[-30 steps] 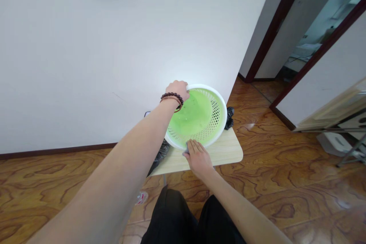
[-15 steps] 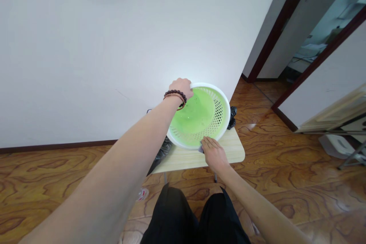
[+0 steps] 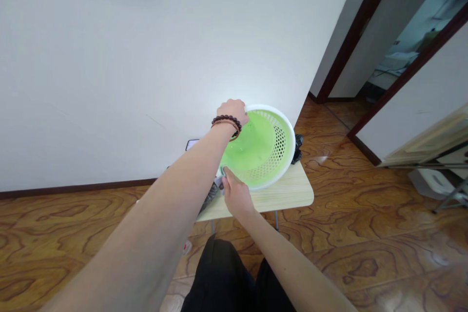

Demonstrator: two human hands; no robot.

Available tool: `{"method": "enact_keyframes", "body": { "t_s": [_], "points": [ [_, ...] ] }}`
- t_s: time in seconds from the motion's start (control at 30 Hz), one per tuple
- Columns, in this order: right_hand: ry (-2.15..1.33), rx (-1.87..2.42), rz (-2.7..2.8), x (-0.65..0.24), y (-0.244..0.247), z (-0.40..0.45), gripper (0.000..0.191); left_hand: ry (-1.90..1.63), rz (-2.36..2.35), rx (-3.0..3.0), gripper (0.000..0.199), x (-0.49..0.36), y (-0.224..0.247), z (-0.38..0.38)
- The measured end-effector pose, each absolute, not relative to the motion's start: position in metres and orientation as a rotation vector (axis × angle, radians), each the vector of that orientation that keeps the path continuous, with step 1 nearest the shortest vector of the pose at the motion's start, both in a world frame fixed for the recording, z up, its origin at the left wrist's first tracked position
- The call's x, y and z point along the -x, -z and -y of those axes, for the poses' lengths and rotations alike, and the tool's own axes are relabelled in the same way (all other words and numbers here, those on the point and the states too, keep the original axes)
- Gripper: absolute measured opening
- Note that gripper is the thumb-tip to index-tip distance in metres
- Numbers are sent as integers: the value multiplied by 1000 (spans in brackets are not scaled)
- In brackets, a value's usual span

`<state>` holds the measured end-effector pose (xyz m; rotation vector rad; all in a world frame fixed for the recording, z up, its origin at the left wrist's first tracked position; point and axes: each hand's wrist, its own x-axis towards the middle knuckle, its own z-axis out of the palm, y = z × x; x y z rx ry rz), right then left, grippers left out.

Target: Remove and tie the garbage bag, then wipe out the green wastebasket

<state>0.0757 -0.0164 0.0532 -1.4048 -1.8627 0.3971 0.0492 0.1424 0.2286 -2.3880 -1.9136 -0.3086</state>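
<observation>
A green basin nested with a white perforated basket [image 3: 281, 144] is held tilted above a small light wooden table [image 3: 292, 194]. My left hand [image 3: 234, 109], with a beaded bracelet [image 3: 228, 119] at its wrist, is closed on the far left part of the white rim. At the near left part of the rim, my right hand [image 3: 235, 192] pinches a greyish cloth [image 3: 219, 181] against it. The cloth is small and partly hidden by the fingers.
Black plastic bags [image 3: 298, 148] show at both sides of the basket. A phone [image 3: 191, 144] lies by the white wall [image 3: 146, 58]. A doorway stands at the right, with a white bin [image 3: 435, 185] on the wooden floor.
My right hand has slid left along the near rim with the cloth. My left hand has stayed on the far rim. The phone shows more now.
</observation>
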Motion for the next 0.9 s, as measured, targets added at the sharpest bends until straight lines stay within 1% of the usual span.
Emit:
{"method": "enact_keyframes", "body": {
  "t_s": [0.13,0.2,0.27,0.37,0.57,0.67,0.77,0.9],
  "points": [
    [-112,1331,2222,-158,-24,30,39,297,1877,2416,34,-43,-229,-145],
    [-6,1347,2318,-192,-20,33,39,303,1870,2427,35,-43,-228,-147],
    [47,1404,2337,-208,-20,34,38,315,1882,2437,36,-45,-227,-148],
    [15,1501,2246,-195,-23,35,37,322,1915,2451,36,-49,-227,-146],
    [-344,1420,2032,-97,-32,22,44,300,1894,2407,35,-48,-228,-140],
    [-392,1450,1889,-69,-37,13,46,284,1864,2416,34,-48,-228,-138],
    [-338,1409,1958,-82,-30,16,43,269,1857,2420,35,-48,-229,-138],
    [-129,1320,2254,-149,-17,27,39,251,1825,2444,35,-45,-231,-140]
  ]
}}
